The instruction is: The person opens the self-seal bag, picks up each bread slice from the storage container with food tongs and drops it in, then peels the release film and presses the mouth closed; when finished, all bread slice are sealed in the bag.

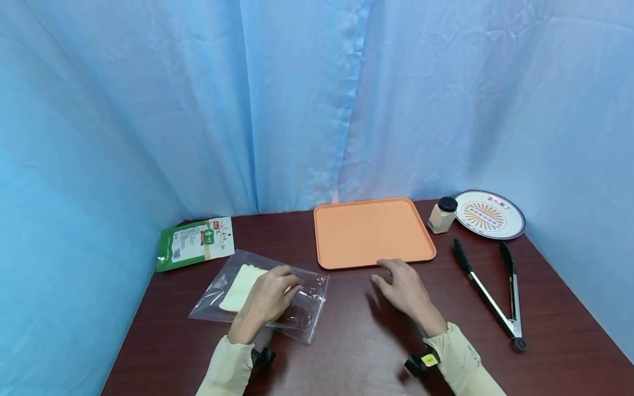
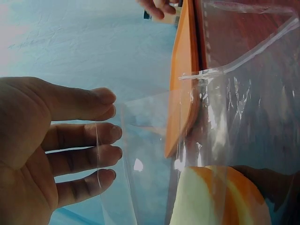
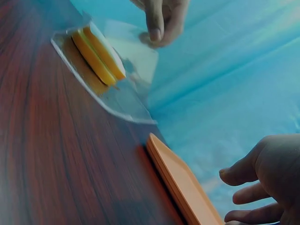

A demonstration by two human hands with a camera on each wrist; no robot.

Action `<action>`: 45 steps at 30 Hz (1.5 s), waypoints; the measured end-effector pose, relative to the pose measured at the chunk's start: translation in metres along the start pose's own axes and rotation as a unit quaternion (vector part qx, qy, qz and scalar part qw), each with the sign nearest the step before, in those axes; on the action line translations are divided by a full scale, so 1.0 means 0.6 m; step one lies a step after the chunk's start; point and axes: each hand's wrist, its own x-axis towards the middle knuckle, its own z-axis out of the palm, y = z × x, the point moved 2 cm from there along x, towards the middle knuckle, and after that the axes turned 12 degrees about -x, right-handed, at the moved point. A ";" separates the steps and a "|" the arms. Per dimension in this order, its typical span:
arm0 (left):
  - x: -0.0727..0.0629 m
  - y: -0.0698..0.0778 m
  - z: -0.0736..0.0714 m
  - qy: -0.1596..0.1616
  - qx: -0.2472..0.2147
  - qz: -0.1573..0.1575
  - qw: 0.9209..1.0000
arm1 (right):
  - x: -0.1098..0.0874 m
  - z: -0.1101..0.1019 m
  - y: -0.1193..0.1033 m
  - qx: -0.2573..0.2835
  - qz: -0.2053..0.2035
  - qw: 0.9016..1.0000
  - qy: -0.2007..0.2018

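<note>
My left hand pinches the upper film of a clear plastic bag on the left half of the table. Inside the bag lie pale bread slices with orange-brown crusts. The left wrist view has the thumb and fingertips at the thin film, and the right wrist view shows the film pulled up above the bread slices. My right hand hovers at the near edge of an orange tray, fingers relaxed and holding nothing.
A green and white food packet lies at the back left. Right of the tray stand a black-lidded jar and a patterned plate. Black-tipped metal tongs lie spread on the right. Blue curtains enclose the table.
</note>
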 end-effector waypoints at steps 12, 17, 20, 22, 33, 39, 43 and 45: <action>-0.003 -0.002 -0.005 -0.006 -0.014 0.011 1.000 | 0.012 0.029 -0.069 0.021 -0.033 0.999 -0.032; 0.002 -0.007 -0.015 0.003 -0.012 0.026 1.000 | 0.010 0.032 -0.085 0.020 -0.053 0.998 -0.022; 0.008 -0.012 -0.021 -0.006 -0.015 0.023 1.000 | 0.010 0.037 -0.092 0.018 -0.058 0.998 -0.018; 0.015 -0.016 -0.026 -0.022 -0.018 0.011 1.000 | 0.010 0.040 -0.096 0.018 -0.058 0.998 -0.023; 0.080 -0.062 -0.052 -0.182 -0.098 -0.048 0.977 | -0.005 0.045 -0.124 -0.010 -0.118 0.993 0.019; 0.100 -0.095 -0.037 -0.231 -0.110 -0.098 0.962 | -0.038 0.035 -0.168 -0.029 -0.197 0.977 0.082; 0.103 -0.116 -0.011 -0.260 -0.111 -0.119 0.952 | -0.070 0.038 -0.212 -0.069 -0.281 0.948 0.130; 0.101 -0.124 0.004 -0.270 -0.109 -0.120 0.949 | -0.090 0.046 -0.232 -0.105 -0.331 0.929 0.131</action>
